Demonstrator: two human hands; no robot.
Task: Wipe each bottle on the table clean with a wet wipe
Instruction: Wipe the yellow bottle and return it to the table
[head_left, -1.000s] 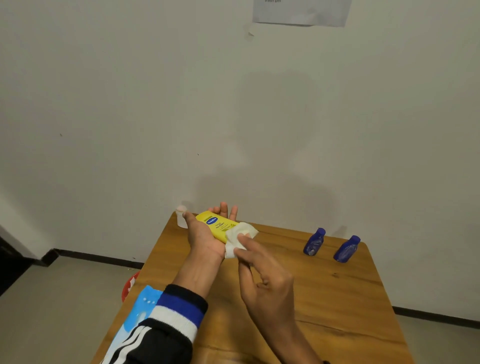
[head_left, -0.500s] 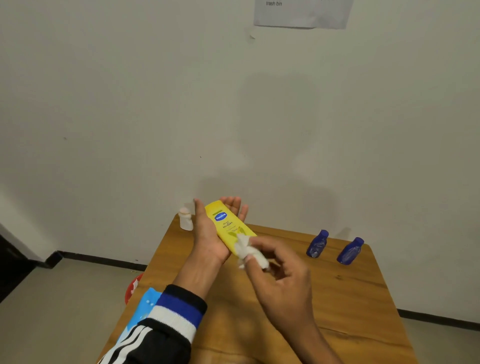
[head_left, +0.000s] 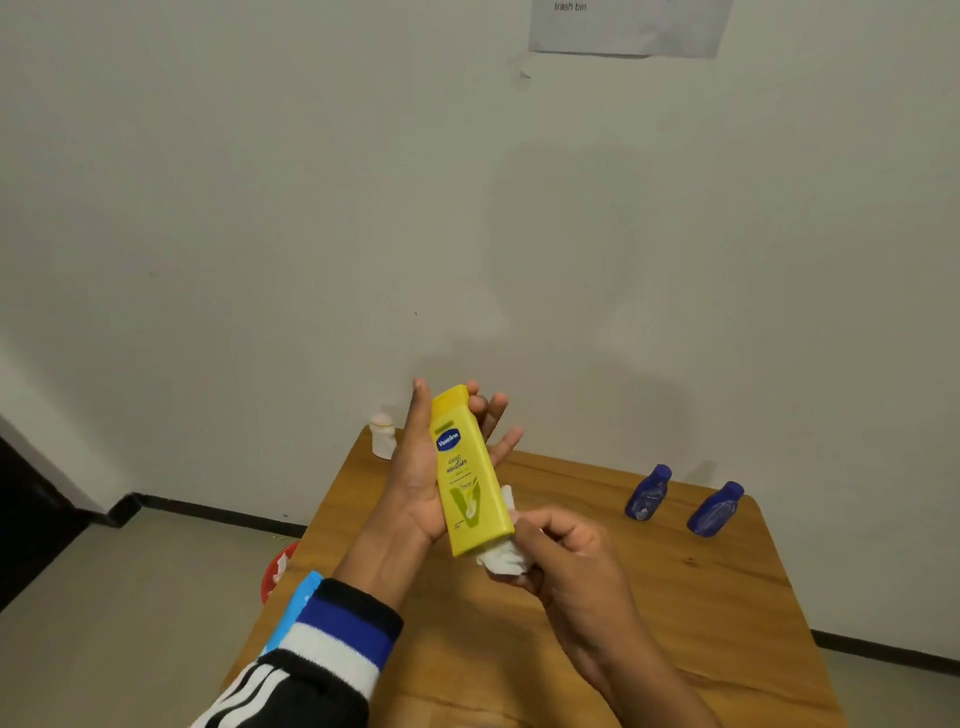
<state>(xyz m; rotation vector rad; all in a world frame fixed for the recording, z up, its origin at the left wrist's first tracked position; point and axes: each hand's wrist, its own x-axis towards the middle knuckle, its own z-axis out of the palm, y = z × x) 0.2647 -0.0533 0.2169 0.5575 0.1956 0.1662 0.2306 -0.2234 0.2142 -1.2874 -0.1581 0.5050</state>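
Note:
My left hand (head_left: 415, 483) holds a yellow lotion bottle (head_left: 470, 478) above the wooden table (head_left: 675, 597), cap pointing up and away, thumb along its left side and fingers behind it. My right hand (head_left: 566, 556) pinches a crumpled white wet wipe (head_left: 501, 558) against the bottle's lower end. Two small blue bottles (head_left: 647, 492) (head_left: 714, 510) stand on the table at the far right. A small white bottle (head_left: 383, 436) stands at the far left corner.
A blue wipes packet (head_left: 296, 605) lies at the table's left edge, partly behind my sleeve. A red bin (head_left: 275, 571) sits on the floor left of the table. The wall is right behind the table, with a paper sign (head_left: 623, 26) on it.
The left hand has raised the yellow bottle and tilted it more upright. The right hand has slid the wipe down the bottle from near its middle to its lower end.

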